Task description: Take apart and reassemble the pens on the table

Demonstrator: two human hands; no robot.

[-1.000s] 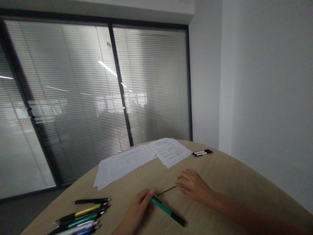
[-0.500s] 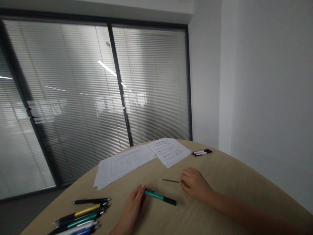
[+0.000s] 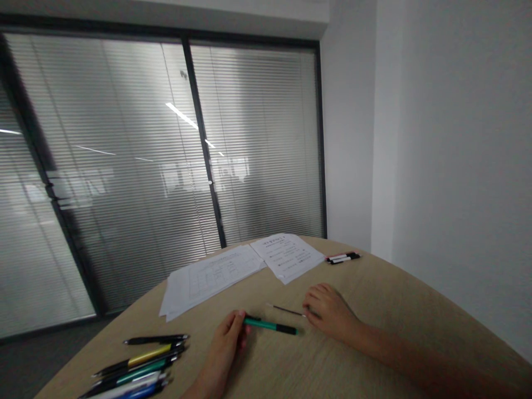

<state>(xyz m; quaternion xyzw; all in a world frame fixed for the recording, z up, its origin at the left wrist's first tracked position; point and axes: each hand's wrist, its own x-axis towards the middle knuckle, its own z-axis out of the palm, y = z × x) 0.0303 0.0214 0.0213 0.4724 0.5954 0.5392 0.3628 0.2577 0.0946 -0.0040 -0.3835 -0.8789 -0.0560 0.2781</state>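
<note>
Between the thumb and fingers of my left hand (image 3: 228, 343) is one end of a green pen (image 3: 266, 324), whose black end points right. My right hand (image 3: 330, 311) rests over the table, fingers curled, at the right end of a thin dark pen refill (image 3: 287, 310). The refill lies roughly level, its pale tip toward the left, above the green pen in the view. Whether the fingertips grip the refill or only touch it is hard to see.
Several pens (image 3: 141, 368) lie in a group at the left front of the wooden table (image 3: 353, 366). Printed sheets (image 3: 216, 277) and another sheet (image 3: 288, 257) lie at the far edge, beside a few black and white pens (image 3: 343, 258).
The green pen has tilted nearer to level, its black end rising. My right hand has shifted slightly left, and the refill now slopes down more toward it.
</note>
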